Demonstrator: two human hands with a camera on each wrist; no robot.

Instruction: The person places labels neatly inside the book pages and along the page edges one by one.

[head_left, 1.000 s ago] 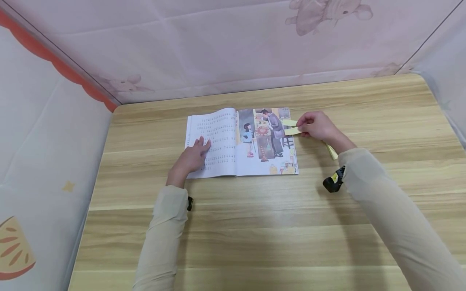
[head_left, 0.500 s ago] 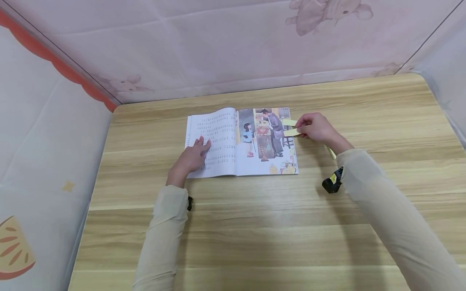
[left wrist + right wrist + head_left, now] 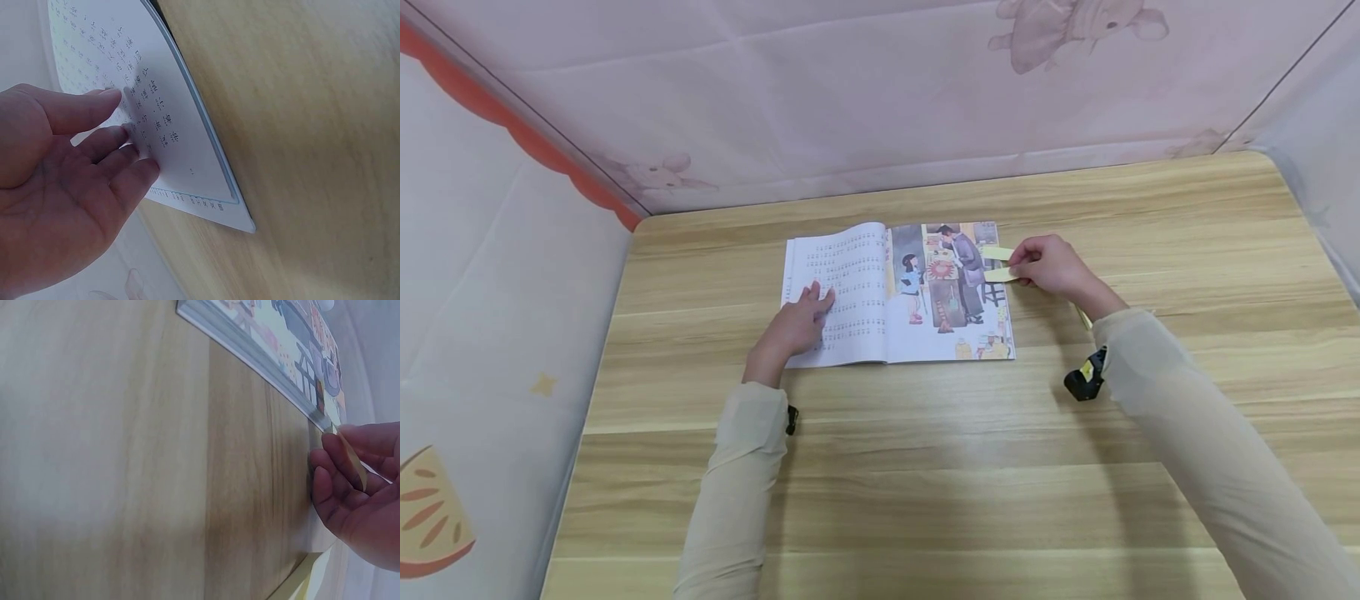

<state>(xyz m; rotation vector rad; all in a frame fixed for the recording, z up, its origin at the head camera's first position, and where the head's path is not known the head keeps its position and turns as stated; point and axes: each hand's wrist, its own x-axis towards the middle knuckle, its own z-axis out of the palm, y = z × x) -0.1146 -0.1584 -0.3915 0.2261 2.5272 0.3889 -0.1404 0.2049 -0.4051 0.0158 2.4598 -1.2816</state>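
An open book lies on the table, text on its left page and a coloured picture on its right. My left hand rests on the left page; the left wrist view shows its fingertips touching the paper. Beyond the right page edge, my right hand pinches a pale yellow paper strip between thumb and fingers. That strip's far end overlaps the picture page. Just above it, another yellow strip also reaches over the page edge. In the right wrist view the pinched strip bends slightly toward the palm.
More yellow paper lies on the table beneath my right wrist, mostly hidden by it in the head view. The wooden table meets a pink printed backdrop behind the book, with a pale panel on the left.
My right hand has shifted slightly left, and the pinched strip sits a little lower over the page. The forearm covers more of the loose yellow paper. My left hand and the book stay put.
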